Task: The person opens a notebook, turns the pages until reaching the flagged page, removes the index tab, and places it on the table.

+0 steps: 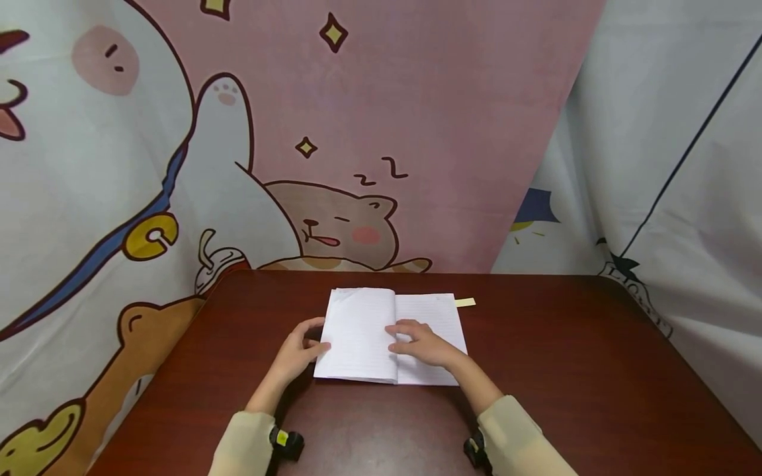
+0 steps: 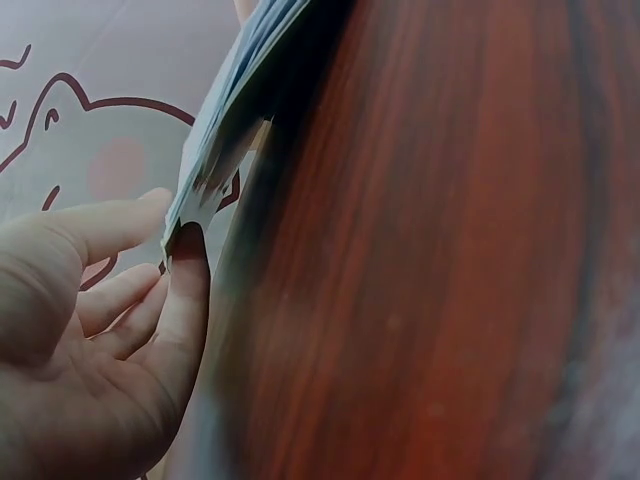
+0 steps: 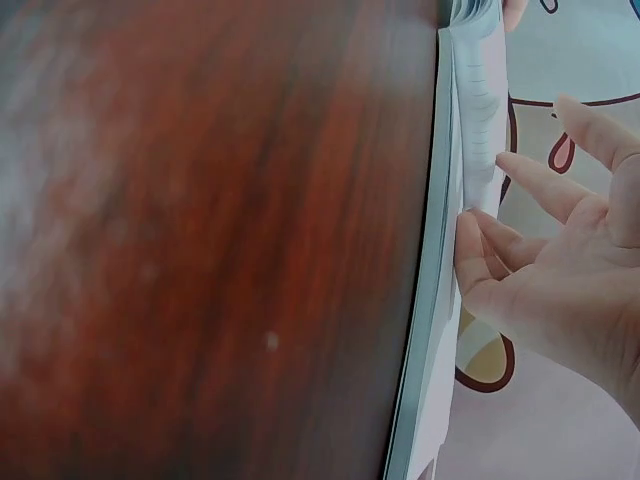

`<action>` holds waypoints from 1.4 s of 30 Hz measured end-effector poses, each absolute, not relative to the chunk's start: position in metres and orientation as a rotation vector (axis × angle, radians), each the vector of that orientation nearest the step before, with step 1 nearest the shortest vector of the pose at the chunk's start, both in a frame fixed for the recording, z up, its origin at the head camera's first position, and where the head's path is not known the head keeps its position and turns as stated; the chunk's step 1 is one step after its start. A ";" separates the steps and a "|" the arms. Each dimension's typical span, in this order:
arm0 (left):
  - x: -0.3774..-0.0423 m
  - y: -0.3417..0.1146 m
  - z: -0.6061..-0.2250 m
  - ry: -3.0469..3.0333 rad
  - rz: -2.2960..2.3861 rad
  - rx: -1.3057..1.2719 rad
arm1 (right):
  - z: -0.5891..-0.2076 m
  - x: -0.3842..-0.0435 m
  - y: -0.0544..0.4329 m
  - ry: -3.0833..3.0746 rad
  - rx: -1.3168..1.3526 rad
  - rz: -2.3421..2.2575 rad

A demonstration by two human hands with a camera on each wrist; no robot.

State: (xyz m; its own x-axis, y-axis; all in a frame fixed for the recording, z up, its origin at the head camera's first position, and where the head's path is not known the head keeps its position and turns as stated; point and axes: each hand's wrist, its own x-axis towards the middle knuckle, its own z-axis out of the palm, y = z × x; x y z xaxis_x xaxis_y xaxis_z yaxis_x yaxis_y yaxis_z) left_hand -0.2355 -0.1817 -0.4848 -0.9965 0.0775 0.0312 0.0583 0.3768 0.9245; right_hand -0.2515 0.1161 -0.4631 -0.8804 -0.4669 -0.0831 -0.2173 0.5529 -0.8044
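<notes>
An open notebook [image 1: 360,344] with lined white pages lies on the table. At its left edge my left hand [image 1: 296,350] holds the raised stack of pages and cover, thumb on top and fingers beneath; the left wrist view shows the hand [image 2: 110,330] pinching the notebook's edge [image 2: 205,150]. My right hand [image 1: 424,345] rests over the right page beside the centre fold. In the right wrist view some fingertips of this hand [image 3: 560,250] touch the page [image 3: 478,110], while thumb and forefinger stand apart from it.
A pale yellow tab [image 1: 465,303] sticks out at the notebook's upper right. The dark brown wooden table [image 1: 565,370] spreads around it. Behind hangs a pink and white cartoon cloth [image 1: 464,132]. Each wrist wears a black camera [image 1: 288,444] on a strap.
</notes>
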 end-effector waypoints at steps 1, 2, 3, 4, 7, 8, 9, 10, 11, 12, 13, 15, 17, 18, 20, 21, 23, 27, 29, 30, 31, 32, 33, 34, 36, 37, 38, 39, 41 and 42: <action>-0.235 -0.181 -0.484 2.589 1.738 0.130 | -0.463 -0.251 0.116 2.509 -0.558 -1.232; -0.235 -0.181 -0.484 2.589 1.739 0.133 | -0.463 -0.251 0.116 2.514 -0.553 -1.226; -0.235 -0.181 -0.484 2.596 1.733 0.140 | -0.463 -0.251 0.115 2.518 -0.552 -1.221; -0.235 -0.180 -0.483 2.601 1.727 0.145 | -0.463 -0.251 0.115 2.524 -0.553 -1.216; -0.234 -0.180 -0.483 2.616 1.712 0.152 | -0.463 -0.253 0.117 2.522 -0.566 -1.249; -0.234 -0.180 -0.483 2.623 1.706 0.152 | -0.463 -0.254 0.118 2.519 -0.566 -1.279; -0.234 -0.180 -0.483 2.628 1.698 0.149 | -0.463 -0.254 0.120 2.516 -0.560 -1.311; -0.234 -0.181 -0.484 2.628 1.695 0.147 | -0.464 -0.256 0.122 2.513 -0.556 -1.346; -0.233 -0.181 -0.484 2.631 1.690 0.150 | -0.464 -0.257 0.124 2.512 -0.556 -1.384; -0.233 -0.182 -0.485 2.633 1.687 0.147 | -0.464 -0.258 0.127 2.512 -0.548 -1.425; -0.232 -0.182 -0.486 2.632 1.687 0.140 | -0.465 -0.260 0.131 2.511 -0.538 -1.468; -0.231 -0.184 -0.488 2.630 1.684 0.120 | -0.466 -0.262 0.141 2.525 -0.513 -1.524; -0.229 -0.184 -0.489 2.631 1.679 0.113 | -0.467 -0.266 0.152 2.558 -0.476 -1.560; -0.229 -0.184 -0.490 2.624 1.687 0.102 | -0.467 -0.267 0.158 2.582 -0.436 -1.579; -0.229 -0.184 -0.490 2.620 1.697 0.111 | -0.467 -0.271 0.171 2.653 -0.342 -1.579; -0.230 -0.184 -0.490 2.619 1.701 0.123 | -0.467 -0.273 0.177 2.690 -0.284 -1.568; -0.231 -0.183 -0.489 2.615 1.715 0.142 | -0.467 -0.276 0.189 2.731 -0.143 -1.555; -0.231 -0.182 -0.489 2.613 1.702 0.140 | -0.471 -0.277 0.205 2.730 0.009 -1.452; -0.230 -0.183 -0.489 2.612 1.699 0.121 | -0.473 -0.278 0.208 2.727 0.017 -1.389; -0.229 -0.183 -0.489 2.610 1.700 0.113 | -0.474 -0.278 0.208 2.727 0.009 -1.361; -0.228 -0.183 -0.489 2.610 1.700 0.110 | -0.475 -0.278 0.208 2.732 -0.003 -1.337; -0.228 -0.184 -0.489 2.611 1.699 0.111 | -0.475 -0.278 0.208 2.737 -0.014 -1.323; -0.228 -0.184 -0.490 2.615 1.700 0.114 | -0.475 -0.278 0.208 2.741 -0.021 -1.317; -0.228 -0.184 -0.490 2.618 1.699 0.117 | -0.475 -0.279 0.208 2.750 -0.032 -1.309; -0.229 -0.183 -0.491 2.623 1.691 0.119 | -0.474 -0.279 0.208 2.759 -0.057 -1.304; -0.229 -0.183 -0.491 2.627 1.685 0.119 | -0.474 -0.279 0.208 2.765 -0.072 -1.301; -0.230 -0.183 -0.492 2.628 1.682 0.119 | -0.474 -0.279 0.208 2.769 -0.081 -1.301; -0.230 -0.183 -0.491 2.625 1.685 0.115 | -0.474 -0.279 0.208 2.775 -0.087 -1.296; -0.230 -0.182 -0.491 2.617 1.692 0.108 | -0.474 -0.279 0.209 2.786 -0.100 -1.299; -0.231 -0.182 -0.490 2.615 1.698 0.110 | -0.474 -0.279 0.209 2.789 -0.106 -1.308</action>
State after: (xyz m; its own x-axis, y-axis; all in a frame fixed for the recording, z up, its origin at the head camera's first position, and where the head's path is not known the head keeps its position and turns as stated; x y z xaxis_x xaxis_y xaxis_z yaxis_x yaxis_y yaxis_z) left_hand -0.2305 -0.1818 -0.4901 -0.9973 0.0708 0.0198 0.0469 0.4053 0.9130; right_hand -0.2791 0.2094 -0.4736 -0.9959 -0.0874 -0.0245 -0.0370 0.6377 -0.7694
